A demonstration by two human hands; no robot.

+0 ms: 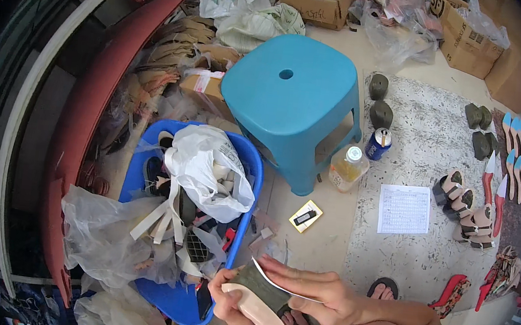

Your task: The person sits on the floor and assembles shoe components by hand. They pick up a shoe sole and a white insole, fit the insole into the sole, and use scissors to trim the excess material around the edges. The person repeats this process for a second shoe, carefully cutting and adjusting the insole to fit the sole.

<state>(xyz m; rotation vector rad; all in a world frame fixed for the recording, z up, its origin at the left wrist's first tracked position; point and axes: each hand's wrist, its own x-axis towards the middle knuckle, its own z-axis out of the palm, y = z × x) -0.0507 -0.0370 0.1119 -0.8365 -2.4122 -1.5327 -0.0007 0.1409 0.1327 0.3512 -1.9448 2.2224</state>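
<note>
left hand [232,308] grips beige-and-green wedge [262,290], likely to steady it. right hand [330,297] pinches its white-edged side, probably for control.

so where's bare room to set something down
Bare: the blue stool top; on the scuffed white mat, the stretch above the printed sheet, right of the can, and the patch below the sheet. Crowded: the blue tub, heaped, and the mat's right side, with shoe pieces.

The blue tub [256,191] crowds my left hand [237,317], while the stool [288,92] and bottle [347,172] block the way ahead; my right hand [330,297] could pass between bottle and paper sheet [404,210], over the left edge of the speckled mat [384,257].
</note>
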